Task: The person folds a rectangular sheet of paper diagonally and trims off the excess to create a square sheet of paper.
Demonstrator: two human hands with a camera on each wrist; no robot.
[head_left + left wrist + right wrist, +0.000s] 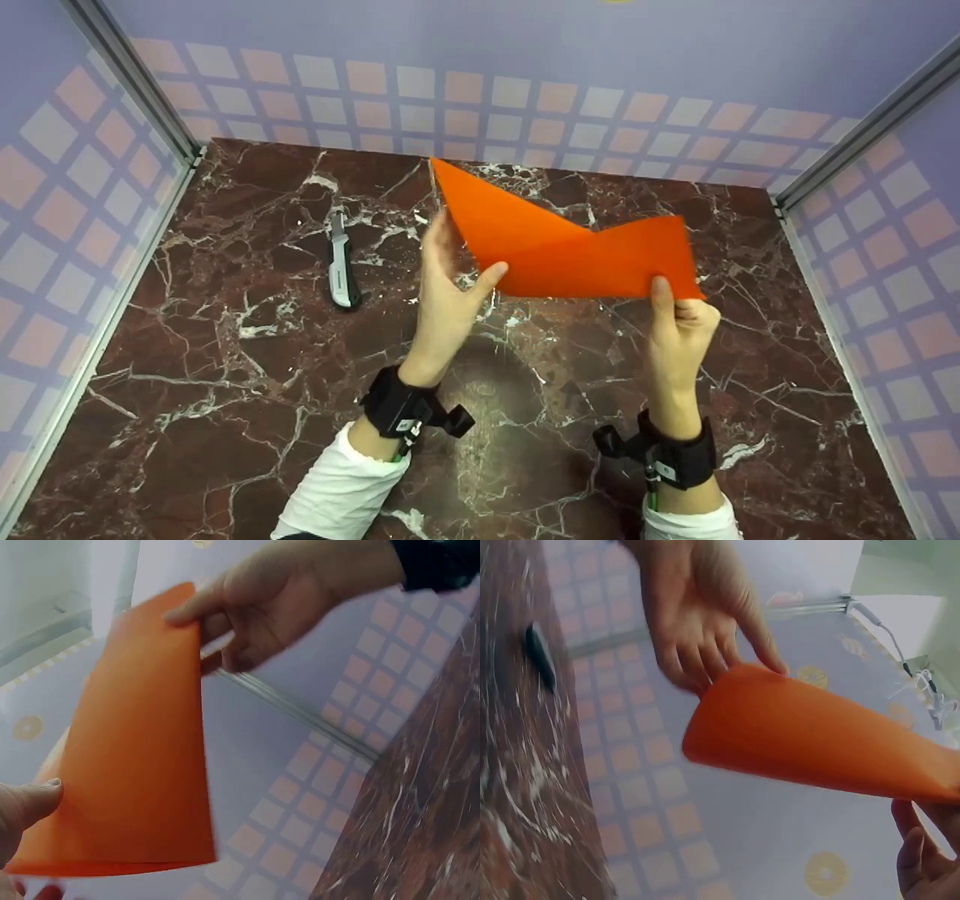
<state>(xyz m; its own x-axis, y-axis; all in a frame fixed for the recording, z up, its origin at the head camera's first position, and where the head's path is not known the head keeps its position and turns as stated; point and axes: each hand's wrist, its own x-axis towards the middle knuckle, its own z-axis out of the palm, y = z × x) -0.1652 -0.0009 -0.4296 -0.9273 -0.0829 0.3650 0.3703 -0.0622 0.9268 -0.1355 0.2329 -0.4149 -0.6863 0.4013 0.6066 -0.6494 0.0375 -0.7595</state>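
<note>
The person's left hand [448, 311] is raised above the counter [225, 420], palm turned inward, with the thumb and the longer fingers spread in a wide V. Between them sits the left end of an orange sheet [555, 259], loosely held: the thumb lies against the near side and the longer fingers reach up behind its slanting edge. The right hand [681, 337] is also lifted, its fingers clamped on the sheet's lower right corner, thumb flat on the near face and the others curled behind. The sheet thus hangs in the air from one set of fingers to the other, clear of the counter; its upper edge dips in a notch nearer the right thumb. It looks bent or folded over, and the left wrist view shows a thin dark gap along its end by the left fingers.

A utility knife [341, 270] with a grey and black handle lies on the counter to the left of the left fingers, well apart from them, its metal end pointing away from the person. Marking on its handle is too small to read. Below each hand's fingers is a black wristband [397, 405] bearing a small white label [665, 471], likewise illegible. Beyond the fingers stands a lilac wall [525, 45] patterned with pink and white squares.
</note>
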